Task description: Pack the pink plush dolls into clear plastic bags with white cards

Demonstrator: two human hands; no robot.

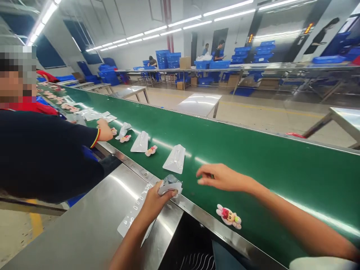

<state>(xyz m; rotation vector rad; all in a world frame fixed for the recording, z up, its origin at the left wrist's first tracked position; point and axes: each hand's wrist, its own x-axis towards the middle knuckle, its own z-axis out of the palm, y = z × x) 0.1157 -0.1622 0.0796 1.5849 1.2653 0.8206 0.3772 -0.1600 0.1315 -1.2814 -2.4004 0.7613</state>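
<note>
"What was in front of the person?" asked the first speaker.

"A green conveyor belt (270, 161), with a steel table (84, 217) beside it," said the second. "The right hand (221, 175) hung above the belt, its fingers loosely curled and apart, with nothing visible in them. The left hand (156, 199) gripped a silvery pouch (169, 180) between thumb and fingers at the belt's near edge. A plush bunny toy (229, 216) lay on the belt near the right forearm, touched by neither hand."

"How was such handling best done?"

"Probably by pinching the pouch at one side of its mouth, so the film spread without creasing, and by lifting the toy by its body, sparing the ears."

"Could any writing be read?"

"None. Orange characters on a far panel (308, 28) were too small; a clear bag (125, 225) on the table bore pale rounded marks, not legible. No brand could be made out."
</note>
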